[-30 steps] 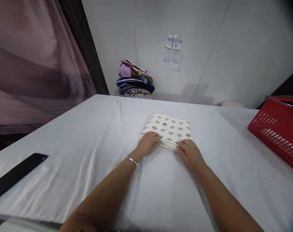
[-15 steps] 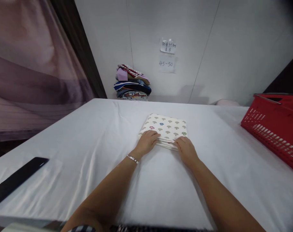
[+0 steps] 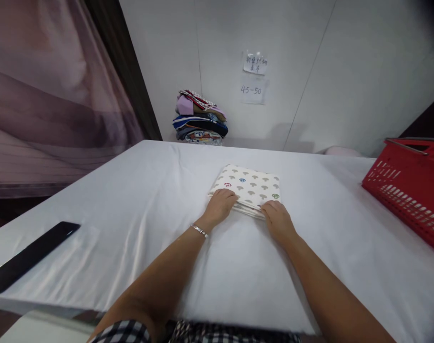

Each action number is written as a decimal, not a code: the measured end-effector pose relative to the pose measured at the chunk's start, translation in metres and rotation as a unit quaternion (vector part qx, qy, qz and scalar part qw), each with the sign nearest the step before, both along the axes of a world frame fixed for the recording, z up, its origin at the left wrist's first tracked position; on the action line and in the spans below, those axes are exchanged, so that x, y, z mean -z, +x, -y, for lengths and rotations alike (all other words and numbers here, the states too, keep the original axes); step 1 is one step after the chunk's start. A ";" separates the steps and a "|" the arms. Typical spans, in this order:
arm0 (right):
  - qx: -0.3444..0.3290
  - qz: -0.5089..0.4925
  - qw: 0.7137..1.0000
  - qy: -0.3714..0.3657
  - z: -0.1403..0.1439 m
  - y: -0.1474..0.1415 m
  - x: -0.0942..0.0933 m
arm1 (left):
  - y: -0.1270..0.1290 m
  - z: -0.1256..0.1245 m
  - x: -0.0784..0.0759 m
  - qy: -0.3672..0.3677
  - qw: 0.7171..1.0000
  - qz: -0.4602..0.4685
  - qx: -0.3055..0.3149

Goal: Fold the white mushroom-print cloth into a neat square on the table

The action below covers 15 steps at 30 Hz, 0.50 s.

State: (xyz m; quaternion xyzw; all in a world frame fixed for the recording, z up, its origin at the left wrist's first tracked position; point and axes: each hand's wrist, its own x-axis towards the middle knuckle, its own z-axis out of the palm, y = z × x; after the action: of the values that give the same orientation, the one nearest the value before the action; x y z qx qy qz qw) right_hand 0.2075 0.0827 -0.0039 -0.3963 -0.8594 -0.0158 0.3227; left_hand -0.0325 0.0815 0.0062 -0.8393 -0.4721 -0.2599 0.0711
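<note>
A folded cream cloth with a mushroom print [image 3: 251, 185] lies flat on the white-covered table [image 3: 138, 214], a little past the middle. My left hand [image 3: 221, 205] grips its near left edge, fingers curled over the layers. My right hand [image 3: 277, 220] holds the near right edge the same way. Both arms reach straight forward. A thin bracelet sits on my left wrist.
A stack of folded clothes [image 3: 201, 116] stands at the far edge against the white wall. A red plastic basket [image 3: 410, 186] sits at the right. A long black flat object [image 3: 31, 255] lies near the left front edge. Two paper notes [image 3: 254, 76] hang on the wall.
Both hands have slid the folded cloth slightly farther away across the table while keeping hold of its near edge. The view shifted a little.
</note>
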 end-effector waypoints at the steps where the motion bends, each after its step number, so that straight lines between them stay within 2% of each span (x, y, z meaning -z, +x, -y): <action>1: -0.002 0.002 1.000 -0.003 0.000 0.000 0.000 | 0.000 0.000 0.001 -0.002 1.000 0.002 0.000; 8: -0.020 0.014 0.999 -0.030 0.001 0.005 0.000 | -0.004 0.001 0.005 -0.031 0.999 0.036 0.023; 15: -0.013 0.012 1.000 -0.020 0.000 0.004 0.002 | -0.007 0.002 0.002 -0.055 0.997 0.037 0.027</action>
State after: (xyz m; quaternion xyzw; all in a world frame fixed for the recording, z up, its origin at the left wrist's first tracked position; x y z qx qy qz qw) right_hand 0.2118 0.0831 -0.0062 -0.3912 -0.8685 0.0008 0.3043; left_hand -0.0395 0.0799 0.0041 -0.8445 -0.4649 -0.2659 0.0004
